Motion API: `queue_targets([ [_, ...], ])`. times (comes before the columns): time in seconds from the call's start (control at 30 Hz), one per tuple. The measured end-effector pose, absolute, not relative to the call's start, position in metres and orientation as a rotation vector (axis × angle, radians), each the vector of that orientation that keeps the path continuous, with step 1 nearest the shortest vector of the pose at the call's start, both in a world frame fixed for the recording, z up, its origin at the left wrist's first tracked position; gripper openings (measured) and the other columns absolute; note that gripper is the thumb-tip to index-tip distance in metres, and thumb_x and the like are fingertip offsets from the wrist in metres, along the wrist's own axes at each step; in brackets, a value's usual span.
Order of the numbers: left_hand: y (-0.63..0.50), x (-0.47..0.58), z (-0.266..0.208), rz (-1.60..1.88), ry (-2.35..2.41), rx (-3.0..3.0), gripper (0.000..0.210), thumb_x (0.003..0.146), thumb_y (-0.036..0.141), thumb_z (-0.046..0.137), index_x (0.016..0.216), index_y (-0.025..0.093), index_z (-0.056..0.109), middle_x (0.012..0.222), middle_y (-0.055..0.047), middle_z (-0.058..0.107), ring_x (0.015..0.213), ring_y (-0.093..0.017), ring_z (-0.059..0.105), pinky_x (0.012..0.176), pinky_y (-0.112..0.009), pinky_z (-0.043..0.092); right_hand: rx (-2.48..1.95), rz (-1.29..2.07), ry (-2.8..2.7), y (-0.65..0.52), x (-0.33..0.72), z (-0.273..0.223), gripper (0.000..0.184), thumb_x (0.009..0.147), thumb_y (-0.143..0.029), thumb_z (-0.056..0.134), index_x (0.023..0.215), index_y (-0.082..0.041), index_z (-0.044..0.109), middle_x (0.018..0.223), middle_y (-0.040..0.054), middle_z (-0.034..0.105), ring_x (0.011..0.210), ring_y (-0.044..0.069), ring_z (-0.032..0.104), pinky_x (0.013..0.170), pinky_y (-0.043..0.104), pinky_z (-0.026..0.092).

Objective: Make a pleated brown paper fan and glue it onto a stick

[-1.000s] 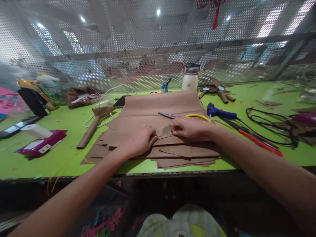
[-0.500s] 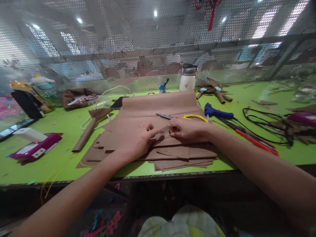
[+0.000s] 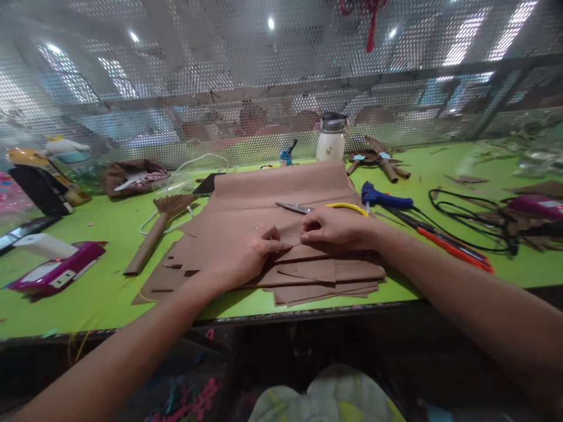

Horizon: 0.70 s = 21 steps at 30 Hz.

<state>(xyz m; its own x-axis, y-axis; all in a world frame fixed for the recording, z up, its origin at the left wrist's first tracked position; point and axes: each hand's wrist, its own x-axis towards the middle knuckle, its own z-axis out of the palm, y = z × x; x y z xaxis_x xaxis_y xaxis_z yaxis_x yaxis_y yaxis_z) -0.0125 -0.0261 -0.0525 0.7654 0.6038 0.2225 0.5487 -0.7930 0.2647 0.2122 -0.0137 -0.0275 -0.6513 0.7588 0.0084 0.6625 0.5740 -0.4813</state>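
Observation:
A stack of brown paper sheets lies in front of me, its far end curled up. My left hand is closed, thumb and index finger pinching at the near part of the top paper. Just to its right, my right hand also pinches the paper between thumb and fingertips, the other fingers curled. The fingertips of both hands are a short gap apart, and what lies right under them is partly hidden. Scissors with yellow handles lie on the paper behind my right hand, which partly covers them.
A blue glue gun and a red-and-black tool lie at the right near a coiled black cable. At the left are a pleated paper piece with a rolled stem and a purple power strip. A lidded bottle stands behind.
My left thumb and index finger have come together and lowered onto the paper. The right hand stays about where it was, fingertips slightly lower. The view has shifted slightly.

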Motion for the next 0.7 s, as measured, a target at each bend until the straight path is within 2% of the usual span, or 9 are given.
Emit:
queue_targets([
  [0.13, -0.0272, -0.0108, -0.0517, 0.447, 0.918, 2.777, 0.037, 0.089, 0.035, 0.032, 0.103, 0.022, 0.064, 0.087, -0.005, 0.052, 0.077, -0.013, 0.048, 0.073, -0.026, 0.039, -1.264, 0.554, -2.581, -0.0154, 0.2081, -0.0301, 0.024, 0.077, -0.031, 0.048, 0.068, -0.013, 0.059, 0.057, -0.0008, 0.052, 0.053, 0.009, 0.04, 0.051, 0.021, 0.027],
  [0.3, -0.0258, -0.011, -0.0535, 0.473, 0.887, 2.801, 0.037, 0.089, 0.033, 0.032, 0.104, 0.021, 0.063, 0.089, -0.006, 0.053, 0.081, -0.014, 0.049, 0.076, -0.028, 0.04, -1.266, 0.507, -2.635, -0.0136, 0.2067, -0.0346, 0.021, 0.077, -0.029, 0.047, 0.067, -0.014, 0.058, 0.057, 0.0002, 0.052, 0.053, 0.01, 0.039, 0.051, 0.022, 0.026],
  [0.5, -0.0248, -0.0128, -0.0571, 0.457, 0.884, 2.873, 0.036, 0.09, 0.029, 0.031, 0.107, 0.021, 0.062, 0.086, -0.007, 0.053, 0.079, -0.014, 0.048, 0.075, -0.028, 0.039, -1.152, 0.442, -2.708, -0.0128, 0.2077, -0.0348, 0.016, 0.078, -0.026, 0.049, 0.071, -0.015, 0.058, 0.071, 0.0048, 0.058, 0.064, 0.013, 0.046, 0.059, 0.024, 0.032],
  [0.7, -0.028, -0.0118, -0.0545, 0.411, 0.898, 2.918, 0.036, 0.09, 0.028, 0.03, 0.107, 0.022, 0.062, 0.079, -0.005, 0.051, 0.074, -0.014, 0.045, 0.072, -0.028, 0.038, -1.112, 0.435, -2.731, -0.0142, 0.2078, -0.034, 0.014, 0.079, -0.025, 0.049, 0.073, -0.015, 0.057, 0.078, 0.0061, 0.058, 0.071, 0.015, 0.048, 0.065, 0.025, 0.035],
])
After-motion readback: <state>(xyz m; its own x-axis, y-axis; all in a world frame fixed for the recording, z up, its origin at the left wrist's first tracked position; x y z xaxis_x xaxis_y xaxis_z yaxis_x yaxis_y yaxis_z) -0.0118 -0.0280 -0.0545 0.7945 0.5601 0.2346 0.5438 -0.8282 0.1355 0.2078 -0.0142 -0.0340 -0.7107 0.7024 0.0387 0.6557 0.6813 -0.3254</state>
